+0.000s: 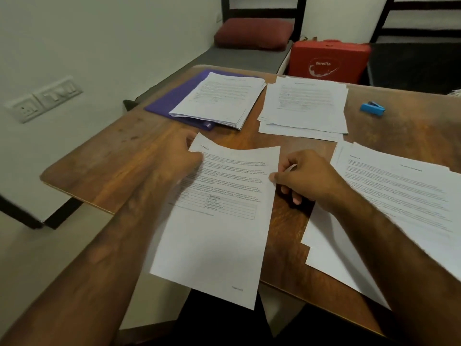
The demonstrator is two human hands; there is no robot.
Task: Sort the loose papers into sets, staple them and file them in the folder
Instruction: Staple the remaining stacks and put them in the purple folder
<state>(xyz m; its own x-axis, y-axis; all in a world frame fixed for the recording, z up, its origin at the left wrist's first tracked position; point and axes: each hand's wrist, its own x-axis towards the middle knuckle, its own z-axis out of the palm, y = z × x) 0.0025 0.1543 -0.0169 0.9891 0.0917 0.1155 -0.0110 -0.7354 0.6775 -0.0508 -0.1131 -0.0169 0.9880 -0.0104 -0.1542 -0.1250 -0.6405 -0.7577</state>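
I hold one printed sheet [219, 221] over the near edge of the wooden table [119, 156]. My left hand [179, 156] grips its upper left corner, my right hand [304, 176] pinches its right edge. A purple folder [172, 101] lies at the back left with a stack of papers [219, 98] on top of it. A second stack [306, 106] lies to its right. A loose spread of pages [404, 201] covers the table's right side. A blue stapler [372, 109] rests at the back right, apart from both hands.
A red case [329, 61] stands behind the table, beside a dark red cushion [252, 33] on a grey bench. Dark chair frames rise at the back. A wall with a switch plate [42, 101] is close on the left.
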